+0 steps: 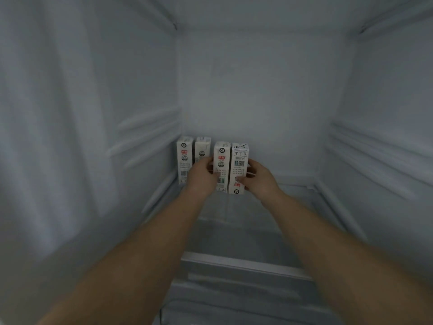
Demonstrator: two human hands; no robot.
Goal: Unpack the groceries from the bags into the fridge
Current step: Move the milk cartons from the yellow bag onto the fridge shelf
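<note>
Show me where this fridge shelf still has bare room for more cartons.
Bare shelf runs from the right hand to the right wall, and in front of the cartons toward the shelf's front edge. The back-left corner is crowded: two cartons stand there, and both hands hold two more beside them, left hand filling the gap.

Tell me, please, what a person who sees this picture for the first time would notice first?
The eye goes first to four white cartons standing upright in a row at the back of the fridge shelf. The left hand and the right hand each have a grip on one of the right pair: the third carton and the fourth carton. The first carton and second carton stand untouched at the left.
</note>
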